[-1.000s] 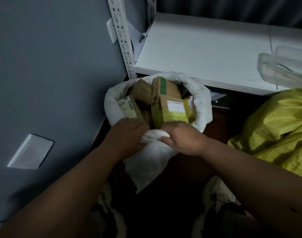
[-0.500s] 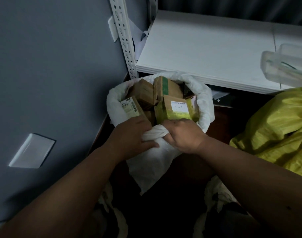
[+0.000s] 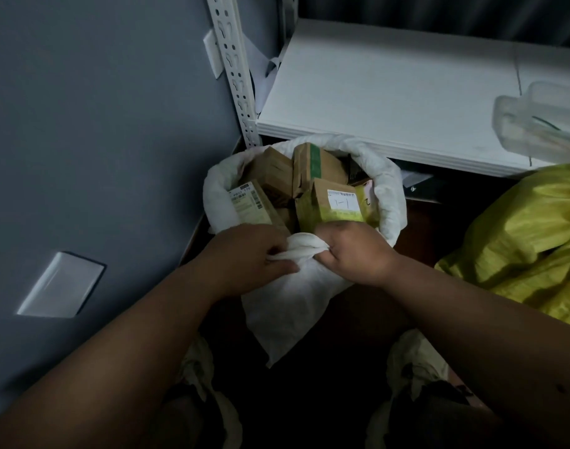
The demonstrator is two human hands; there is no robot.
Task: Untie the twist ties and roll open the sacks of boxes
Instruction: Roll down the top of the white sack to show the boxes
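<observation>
Left hand (image 3: 244,254), right hand (image 3: 354,251) gripping white sack (image 3: 296,286) rim; yellow sack (image 3: 529,241) right.

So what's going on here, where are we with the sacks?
A person is working on the white sack of cardboard boxes on the floor beside the white shelf. Both the left hand and the right hand grip the near part of its rolled rim, and the mouth is already open with boxes showing. The yellow sack to the right lies untouched.
</observation>
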